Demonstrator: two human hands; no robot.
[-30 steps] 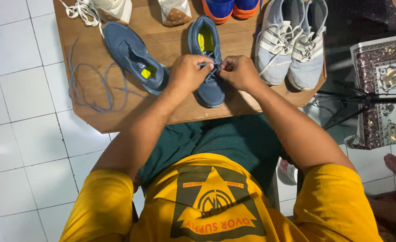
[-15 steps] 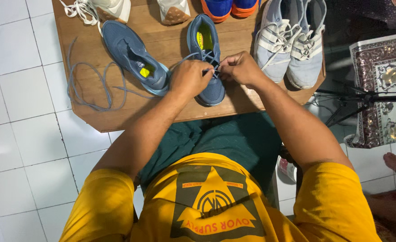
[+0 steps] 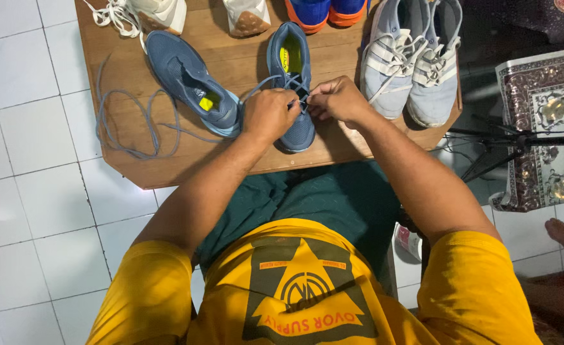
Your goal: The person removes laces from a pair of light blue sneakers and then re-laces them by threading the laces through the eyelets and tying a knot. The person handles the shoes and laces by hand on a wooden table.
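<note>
Laces trail loose (image 3: 125,124) across the left end of the wooden bench (image 3: 231,64), beside a blue shoe lying unlaced (image 3: 189,80). Next comes the left hand (image 3: 268,115), its grip pinched tight on the lace (image 3: 266,82) of the second blue shoe (image 3: 293,83), which stands under both hands at the bench's middle. The right hand (image 3: 336,100) meets it over the eyelets, fingertips closed on the same lace. Further right sits a pair of grey shoes (image 3: 409,61), just beside that wrist.
</note>
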